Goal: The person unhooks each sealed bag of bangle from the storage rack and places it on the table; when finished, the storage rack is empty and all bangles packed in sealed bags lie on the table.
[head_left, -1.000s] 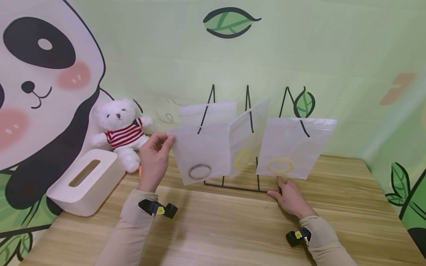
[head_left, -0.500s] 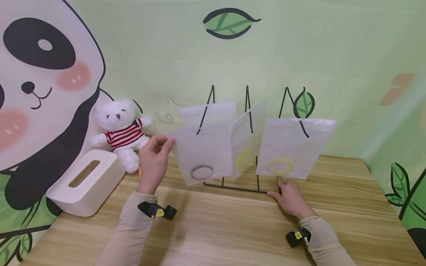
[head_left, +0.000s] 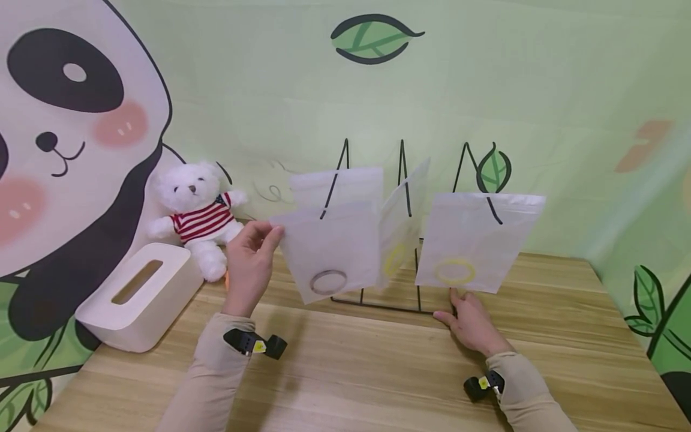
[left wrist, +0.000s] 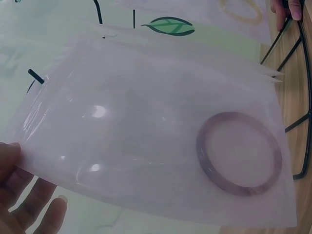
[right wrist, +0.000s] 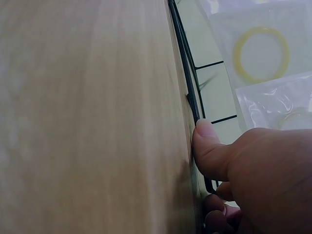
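Observation:
My left hand (head_left: pixel 251 258) pinches the left edge of a translucent zip bag (head_left: pixel 335 240) between thumb and fingers. Inside that bag, near its bottom, lies a purplish-brown bangle (left wrist: pixel 203 151). The bag hangs from the left hook of a black wire display rack (head_left: pixel 388 308), in front of another bag (head_left: pixel 337 179). My right hand (head_left: pixel 474 324) grips the front right corner of the rack's base, thumb along the bar. On the middle hook a bag (head_left: pixel 402 222) is turned nearly edge-on. The right hook carries a bag (head_left: pixel 483 237) with a yellow bangle (head_left: pixel 455 284).
Left of the rack stand a white tissue box (head_left: pixel 167 300) and a white teddy bear (head_left: pixel 202 219) in a striped shirt. The wooden table (head_left: pixel 367 372) extends in front. Behind it hangs a green cloth backdrop (head_left: pixel 556 90) with panda and leaf prints.
The bag in my left hand has shifted slightly right. On the middle hook, the bag has turned more edge-on. Both hands stay almost in place.

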